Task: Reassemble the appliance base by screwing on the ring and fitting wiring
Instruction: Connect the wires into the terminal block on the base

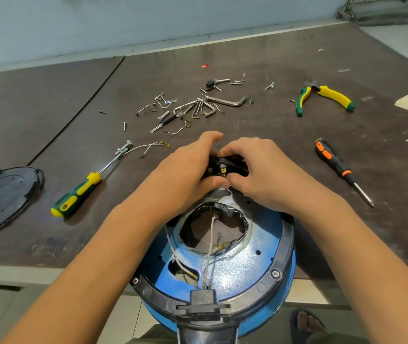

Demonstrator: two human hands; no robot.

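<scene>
dark brown bench point(272, 150) carrying, at its near edge, an upturned round blue metal appliance base point(245, 269) with a black plastic ring point(283, 254) seated round its rim. left hand point(185, 170) and right hand point(260, 170) meet at the far rim, each grip curled closed on a small black terminal block point(219, 167). thin white wires point(210, 244) lie loose across the central opening.

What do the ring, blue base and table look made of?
Ring: probably black plastic, dull moulded look with screw seats. Base: likely painted metal, glossy blue with speckled glare. Table: seemingly coated board, matte brown, scuffed, with a seam.
</scene>
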